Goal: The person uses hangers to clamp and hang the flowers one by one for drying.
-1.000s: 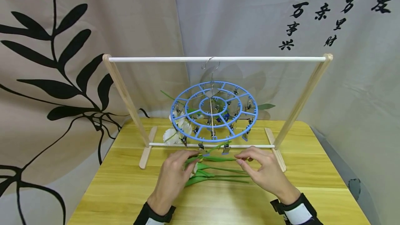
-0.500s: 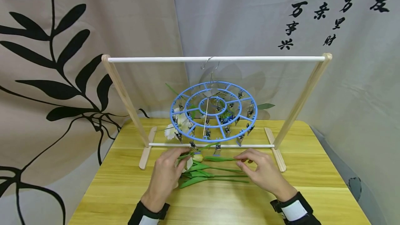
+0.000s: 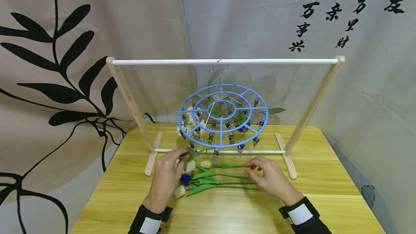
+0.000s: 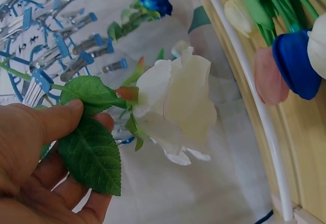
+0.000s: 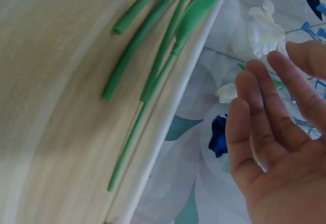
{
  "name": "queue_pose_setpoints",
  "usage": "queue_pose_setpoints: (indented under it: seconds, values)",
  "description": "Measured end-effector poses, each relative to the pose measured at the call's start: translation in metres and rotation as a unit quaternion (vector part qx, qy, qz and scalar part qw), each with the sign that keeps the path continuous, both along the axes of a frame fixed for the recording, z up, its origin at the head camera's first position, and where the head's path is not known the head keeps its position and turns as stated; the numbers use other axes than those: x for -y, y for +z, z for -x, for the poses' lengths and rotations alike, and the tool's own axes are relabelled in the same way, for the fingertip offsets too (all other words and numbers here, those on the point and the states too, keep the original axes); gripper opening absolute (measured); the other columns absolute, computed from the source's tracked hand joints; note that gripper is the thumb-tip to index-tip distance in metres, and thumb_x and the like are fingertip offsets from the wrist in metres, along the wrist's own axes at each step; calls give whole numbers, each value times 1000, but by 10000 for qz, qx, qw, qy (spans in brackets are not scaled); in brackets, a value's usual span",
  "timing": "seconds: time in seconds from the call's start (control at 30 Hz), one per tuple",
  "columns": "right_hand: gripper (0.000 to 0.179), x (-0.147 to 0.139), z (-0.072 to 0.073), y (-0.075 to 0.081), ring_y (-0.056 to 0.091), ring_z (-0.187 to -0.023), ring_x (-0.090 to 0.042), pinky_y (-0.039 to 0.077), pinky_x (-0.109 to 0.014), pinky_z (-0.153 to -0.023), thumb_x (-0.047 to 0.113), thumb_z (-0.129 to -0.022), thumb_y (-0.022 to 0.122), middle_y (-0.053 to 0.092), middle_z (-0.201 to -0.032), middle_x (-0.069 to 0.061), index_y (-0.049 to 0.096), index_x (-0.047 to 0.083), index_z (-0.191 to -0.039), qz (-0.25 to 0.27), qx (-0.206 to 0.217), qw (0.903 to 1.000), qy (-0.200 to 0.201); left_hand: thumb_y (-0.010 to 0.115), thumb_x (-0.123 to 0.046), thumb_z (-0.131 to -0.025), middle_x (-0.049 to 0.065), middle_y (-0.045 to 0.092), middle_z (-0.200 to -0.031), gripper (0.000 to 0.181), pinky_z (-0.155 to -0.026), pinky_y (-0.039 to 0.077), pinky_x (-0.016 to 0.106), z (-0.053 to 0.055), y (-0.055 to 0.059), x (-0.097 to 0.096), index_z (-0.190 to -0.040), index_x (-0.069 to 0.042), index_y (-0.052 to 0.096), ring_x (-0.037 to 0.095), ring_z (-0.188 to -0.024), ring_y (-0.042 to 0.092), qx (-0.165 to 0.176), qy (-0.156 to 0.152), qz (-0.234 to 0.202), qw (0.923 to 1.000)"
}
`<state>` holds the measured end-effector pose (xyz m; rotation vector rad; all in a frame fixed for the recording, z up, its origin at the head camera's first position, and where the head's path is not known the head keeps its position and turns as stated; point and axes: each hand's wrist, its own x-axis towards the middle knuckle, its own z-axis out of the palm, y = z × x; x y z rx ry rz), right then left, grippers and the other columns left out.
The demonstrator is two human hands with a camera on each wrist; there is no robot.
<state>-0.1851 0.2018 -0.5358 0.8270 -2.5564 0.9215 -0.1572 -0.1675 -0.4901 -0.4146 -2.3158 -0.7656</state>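
Note:
My left hand (image 3: 165,178) pinches the stem and leaves of a white rose (image 4: 175,99) between thumb and fingers. In the left wrist view the rose's stem runs back to a metal clip (image 4: 36,89) with blue tips. That clip is at the front left of a round blue clip hanger (image 3: 221,145). With fingers loosely bent and nothing between them, my right hand (image 3: 273,181) hovers by the stem end of a yellow tulip (image 3: 206,163). Below it on the table lie several more tulips, among them a blue tulip (image 3: 185,180) and a white tulip (image 3: 180,191).
The hanger hooks over the white rod (image 3: 276,61) of a wooden stand (image 3: 131,104). Several empty clips dangle under its rings. Behind it hang other flowers, including a white flower (image 5: 267,28) and a blue flower (image 4: 156,3). A wooden table (image 3: 308,212) bears everything.
My left hand has moved left with the white rose, and the hanger has turned with it. Tulip heads formerly behind that hand now show. My right hand has barely moved.

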Motion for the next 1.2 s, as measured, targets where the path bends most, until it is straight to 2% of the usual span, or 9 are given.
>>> queue_pose_setpoints:
  seconds: [0.2,0.37,0.5,0.6,0.7,0.87,1.03,1.1,1.2]
  values:
    - [15,1,6,-9,79,-97,-8,70,-36,-83,10,-102,90,85,-110,3,88,15,-116,-58,344,9993,-128,93,4,-96,11,89,-114,30,-84,72,47,6,-3,5,-122,-9,85,30,-102,87,-62,160,-8,9999]
    - [16,4,12,-15,80,-100,-13,70,-36,-86,10,-102,91,85,-113,3,88,15,-117,-149,624,9972,-376,94,3,-96,12,90,-115,28,-93,69,55,11,-4,8,-121,-8,85,31,-104,87,-114,303,-40,9995]
    - [18,5,19,-21,81,-102,-21,71,-42,-87,6,-101,90,84,-119,-3,88,12,-118,-120,547,9975,-440,92,3,-98,13,90,-116,26,-97,68,58,15,-4,11,-122,-6,85,32,-105,87,-155,350,-111,9992]
    - [20,6,25,-24,82,-102,-26,72,-43,-87,3,-101,90,83,-120,-6,87,10,-119,-106,369,9984,-411,91,3,-98,13,89,-117,27,-95,67,58,17,-4,12,-122,-6,85,33,-107,87,-202,396,-167,9989]
    - [22,7,31,-27,83,-104,-27,72,-42,-88,5,-101,90,83,-121,-7,87,10,-122,-230,379,9979,-476,91,3,-98,14,89,-118,30,-94,67,57,16,-3,12,-125,-6,84,34,-110,86,-230,446,-205,9985]
    - [21,11,39,-30,84,-105,-28,72,-41,-87,5,-102,89,82,-122,-9,87,8,-123,-496,763,9943,-554,91,3,-99,17,84,-133,43,-102,67,58,11,-3,11,-140,-5,79,39,-123,81,-174,530,-291,9980]
    - [18,15,43,-35,82,-102,-25,71,-39,-87,1,-101,88,83,-116,-9,87,5,-119,-747,958,9910,-563,91,3,-99,22,71,-154,64,-113,63,62,-1,-3,9,-158,-6,68,45,-139,72,-56,663,-532,9964]
    - [17,15,45,-37,81,-100,-23,70,-39,-87,0,-101,89,83,-113,-8,87,5,-117,-822,921,9907,-567,91,3,-99,24,67,-157,67,-112,63,63,-6,-2,7,-160,-7,67,47,-142,69,-78,721,-575,9957]
    - [16,15,47,-40,81,-98,-22,70,-38,-86,-1,-99,89,83,-109,-7,88,6,-113,-857,849,9910,-586,92,4,-97,23,66,-154,62,-107,65,61,-13,-1,4,-155,-7,71,45,-139,70,-232,733,-519,9957]
